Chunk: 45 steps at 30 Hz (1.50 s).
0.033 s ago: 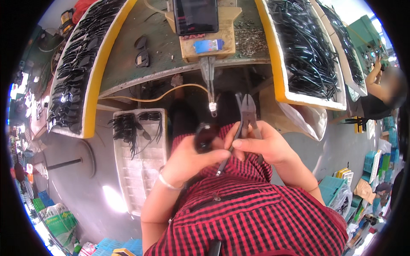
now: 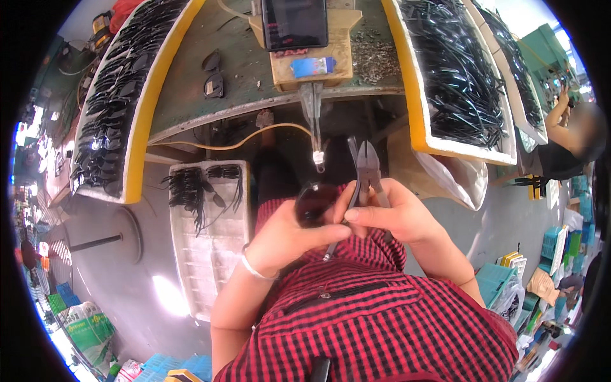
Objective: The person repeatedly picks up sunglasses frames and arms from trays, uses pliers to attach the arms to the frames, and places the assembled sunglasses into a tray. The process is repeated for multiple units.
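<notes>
In front of my lap, my left hand (image 2: 283, 229) is closed around the front of a pair of sunglasses, whose dark lens (image 2: 316, 201) shows above the fingers. My right hand (image 2: 401, 213) grips cutting pliers (image 2: 368, 164) with the jaws pointing away from me. A thin black sunglasses temple (image 2: 331, 249) runs slantwise through the same fingers, its metal-tipped end toward me. My left thumb reaches across to the temple, near my right fingertips. Fingers hide where the temple and the front meet, so whether they are joined is unclear.
A workbench (image 2: 254, 105) ahead carries a machine stand with a dark screen (image 2: 294, 25). Sunglasses fill the left crate (image 2: 147, 95); black temples fill the right crate (image 2: 417, 121). A white tray (image 2: 210, 267) lies lower left. Another person (image 2: 566, 146) sits far right.
My left hand has shifted slightly right with the sunglasses front, closer to my right hand. Both hands keep their hold.
</notes>
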Motion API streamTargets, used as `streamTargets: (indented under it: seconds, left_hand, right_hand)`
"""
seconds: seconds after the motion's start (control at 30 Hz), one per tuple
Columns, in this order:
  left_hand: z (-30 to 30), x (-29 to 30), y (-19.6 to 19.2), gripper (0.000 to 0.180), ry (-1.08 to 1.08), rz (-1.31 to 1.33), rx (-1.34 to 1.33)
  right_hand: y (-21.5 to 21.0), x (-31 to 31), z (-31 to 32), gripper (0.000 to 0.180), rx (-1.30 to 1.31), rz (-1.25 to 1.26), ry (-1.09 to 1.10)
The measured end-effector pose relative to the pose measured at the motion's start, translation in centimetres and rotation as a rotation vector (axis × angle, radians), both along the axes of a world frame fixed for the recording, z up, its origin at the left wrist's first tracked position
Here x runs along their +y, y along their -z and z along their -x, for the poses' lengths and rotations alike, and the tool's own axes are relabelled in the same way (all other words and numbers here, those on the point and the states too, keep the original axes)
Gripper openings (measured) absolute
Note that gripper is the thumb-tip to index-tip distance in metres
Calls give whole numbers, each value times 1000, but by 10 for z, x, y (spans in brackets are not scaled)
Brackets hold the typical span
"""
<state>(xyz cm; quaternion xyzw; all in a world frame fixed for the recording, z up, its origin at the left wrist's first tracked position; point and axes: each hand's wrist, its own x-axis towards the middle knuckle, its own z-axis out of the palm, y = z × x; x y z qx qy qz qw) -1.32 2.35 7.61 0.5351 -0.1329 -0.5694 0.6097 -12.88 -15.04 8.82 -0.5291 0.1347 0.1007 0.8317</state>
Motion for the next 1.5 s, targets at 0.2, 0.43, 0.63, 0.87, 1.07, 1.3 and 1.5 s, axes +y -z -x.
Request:
streamTargets:
  seconds: [0.2, 0.43, 0.63, 0.87, 1.07, 1.3, 1.5]
  left_hand:
    - [3, 10, -3, 14, -303, 16, -106]
    - [7, 18, -17, 10, -537, 24, -266]
    - [8, 17, -15, 12, -559, -12, -321]
    - [2, 13, -19, 12, -564, -7, -277]
    - [-3, 12, -3, 13, -664, 19, -296]
    - [4, 9, -8, 12, -763, 81, -173]
    - [2, 2, 5, 20, -688, 84, -212]
  right_hand:
    - [-22, 16, 8, 32, -169, 1017, 239]
    - [-42, 23, 8, 49, -458, 1601, -106]
    - [-43, 23, 3, 48, -481, 1664, -142]
    - [-33, 22, 5, 44, -502, 1720, -144]
    - [-40, 17, 13, 41, -558, 1506, -50]
    - [-75, -96, 27, 31, -19, 1742, 583]
    - [-65, -158, -9, 27, 179, 1948, 366]
